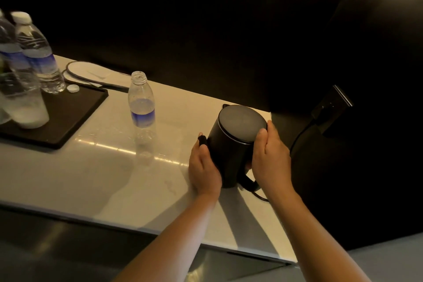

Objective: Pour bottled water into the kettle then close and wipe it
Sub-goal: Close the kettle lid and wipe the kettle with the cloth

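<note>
The black kettle [231,144] stands on the white counter [91,171] with its lid down and its handle towards me. My left hand [203,167] presses against the kettle's left side, and a small dark wad that looks like a cloth [202,140] sticks out at its fingertips. My right hand [270,153] grips the kettle's right side, thumb on the lid's rim. An uncapped, nearly empty water bottle [142,103] stands upright to the left of the kettle. Its white cap [73,88] lies on the black tray.
The black tray [68,119] at the left holds two capped water bottles [39,52] and a glass [25,107]. A power cord [299,135] runs from the kettle to a wall socket [332,110] at the right. The counter's front edge is near me.
</note>
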### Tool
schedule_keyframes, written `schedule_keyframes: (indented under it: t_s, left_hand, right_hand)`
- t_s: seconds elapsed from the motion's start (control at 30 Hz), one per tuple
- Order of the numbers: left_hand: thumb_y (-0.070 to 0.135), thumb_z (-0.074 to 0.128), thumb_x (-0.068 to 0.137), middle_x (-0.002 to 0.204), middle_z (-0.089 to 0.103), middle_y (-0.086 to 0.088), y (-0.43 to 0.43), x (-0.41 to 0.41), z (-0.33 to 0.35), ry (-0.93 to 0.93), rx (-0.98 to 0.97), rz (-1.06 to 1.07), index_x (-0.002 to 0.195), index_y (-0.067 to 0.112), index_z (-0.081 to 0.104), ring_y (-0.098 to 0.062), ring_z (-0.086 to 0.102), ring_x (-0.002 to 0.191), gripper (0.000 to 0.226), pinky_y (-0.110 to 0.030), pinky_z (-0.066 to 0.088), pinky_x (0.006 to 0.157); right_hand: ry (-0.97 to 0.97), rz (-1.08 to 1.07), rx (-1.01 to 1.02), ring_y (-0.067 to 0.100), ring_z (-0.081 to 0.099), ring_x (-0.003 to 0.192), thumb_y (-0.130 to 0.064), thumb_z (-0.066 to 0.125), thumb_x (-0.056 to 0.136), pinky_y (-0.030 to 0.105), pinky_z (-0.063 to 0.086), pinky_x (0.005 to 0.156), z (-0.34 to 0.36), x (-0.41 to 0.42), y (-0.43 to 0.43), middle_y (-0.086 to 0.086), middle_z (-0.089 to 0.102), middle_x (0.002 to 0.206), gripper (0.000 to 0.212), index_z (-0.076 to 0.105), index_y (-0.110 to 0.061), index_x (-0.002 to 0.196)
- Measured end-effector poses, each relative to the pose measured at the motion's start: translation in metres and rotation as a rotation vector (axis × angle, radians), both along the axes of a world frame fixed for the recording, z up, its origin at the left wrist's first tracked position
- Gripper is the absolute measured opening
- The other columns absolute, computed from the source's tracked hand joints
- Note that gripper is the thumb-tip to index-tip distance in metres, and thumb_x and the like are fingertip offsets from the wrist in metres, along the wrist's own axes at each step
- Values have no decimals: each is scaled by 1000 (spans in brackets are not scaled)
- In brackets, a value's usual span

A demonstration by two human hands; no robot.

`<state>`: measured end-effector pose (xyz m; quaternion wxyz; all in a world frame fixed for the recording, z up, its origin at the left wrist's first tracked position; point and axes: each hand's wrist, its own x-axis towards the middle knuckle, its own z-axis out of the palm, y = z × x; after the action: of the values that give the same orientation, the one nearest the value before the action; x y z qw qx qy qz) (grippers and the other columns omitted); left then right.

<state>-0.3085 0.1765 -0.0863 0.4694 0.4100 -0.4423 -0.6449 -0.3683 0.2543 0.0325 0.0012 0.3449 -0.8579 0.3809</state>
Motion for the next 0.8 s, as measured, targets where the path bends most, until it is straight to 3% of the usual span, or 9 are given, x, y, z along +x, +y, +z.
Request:
schedule_keyframes:
  t_s: [0.13,0.23,0.3,0.4,0.47,0.53,0.6,0.67,0.8]
  left_hand:
    - [58,30,97,130,71,-4,16,-5,10,-43,92,176,137,28,62,-23,66,120,60,-49,56,102]
    - [46,40,100,107,76,-8,20,6,23,-23,262,211,112,20,74,-29,71,103,45,-45,61,88]
    - [38,50,98,93,75,-8,8,24,28,69,470,177,92,19,76,-28,71,87,32,-37,58,75]
    - [40,58,92,87,71,-10,-6,70,42,76,546,31,95,11,74,-29,66,75,34,-37,52,68]
    - [42,53,100,96,70,-8,-6,97,51,-134,345,3,93,21,68,-24,66,89,27,-37,52,79]
    - [42,39,106,119,69,-8,4,116,48,-475,-92,-88,108,27,65,-26,64,114,30,-30,51,90]
    - [49,21,106,168,31,-6,10,125,23,-957,-635,-327,150,34,39,-35,24,156,50,-42,30,123]
    - [54,13,104,173,-12,3,16,127,-3,-1247,-757,-551,160,43,-3,-28,-16,159,60,-56,-1,127]
    - [53,17,102,175,9,3,19,131,-16,-1361,-849,-584,161,40,11,-28,-4,161,62,-61,-3,126]
  right_hand:
    - [27,2,-4,30,52,122,-35,25,104,36,42,92,2,8,2,14,51,142,56,24,-10,154]
    - [34,-16,-16,31,54,119,-37,24,104,43,47,94,0,8,4,14,53,139,56,25,-11,154]
    - [26,-26,-23,30,55,118,-38,24,104,43,48,94,-1,6,4,13,54,138,56,26,-12,153]
    - [-5,-27,-38,30,54,120,-38,24,104,43,46,96,-1,5,4,11,53,141,56,25,-14,154]
    - [12,-36,-38,31,55,119,-37,24,104,43,47,96,-1,5,4,12,53,140,55,26,-13,154]
    - [30,-41,-43,32,56,118,-37,25,104,45,48,96,-1,6,3,13,55,138,55,28,-13,153]
    - [33,-41,-49,32,56,117,-39,24,104,46,48,95,-3,4,2,13,56,137,56,29,-13,153]
    - [24,-33,-54,31,56,117,-41,23,103,47,49,95,-3,4,3,12,56,137,56,29,-15,153]
    - [-6,-44,-87,27,53,123,-44,24,102,42,47,97,-6,1,4,7,54,141,56,33,-19,152]
